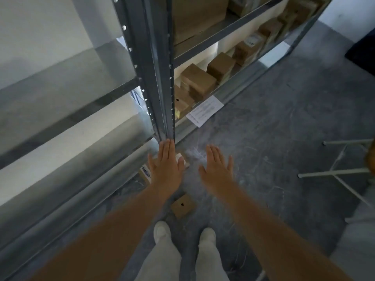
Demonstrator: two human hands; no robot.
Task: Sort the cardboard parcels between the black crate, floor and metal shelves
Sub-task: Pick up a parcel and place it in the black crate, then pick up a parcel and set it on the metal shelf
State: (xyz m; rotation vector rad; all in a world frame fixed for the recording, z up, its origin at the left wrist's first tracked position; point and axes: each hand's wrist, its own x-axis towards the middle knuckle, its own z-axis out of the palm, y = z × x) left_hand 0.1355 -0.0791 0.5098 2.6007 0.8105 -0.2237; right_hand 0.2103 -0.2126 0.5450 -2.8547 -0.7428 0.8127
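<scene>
- Nearest the camera, two light shoes [162, 232] are seen planted on the grey floor [274, 138], and a small cardboard parcel [183, 205] lies flat on it just ahead of them.
- Both arms are stretched forward and down: the left hand [165, 163] is held flat and palm-down with the fingers together, the right hand [218, 169] flat with the fingers slightly spread; nothing is held in either.
- Under and beside the left hand, one or two more floor parcels [145, 174] are partly hidden, at the foot of the shelf upright [160, 78].
- Beyond, many parcels are already stacked on the lower tiers of the right-hand metal shelves [223, 92], and a printed sheet [205, 110] hangs at the front edge of the bottom tier.
- The left-hand shelf unit [67, 110] is seen bare of parcels.
- The task is judged well advanced: the shelves are largely filled, while the few floor parcels are left to be picked up. The black crate cannot be identified for certain.
- The floor is mottled and scuffed; pale walls close the room, and white metal legs [343, 171] stand at the right.
</scene>
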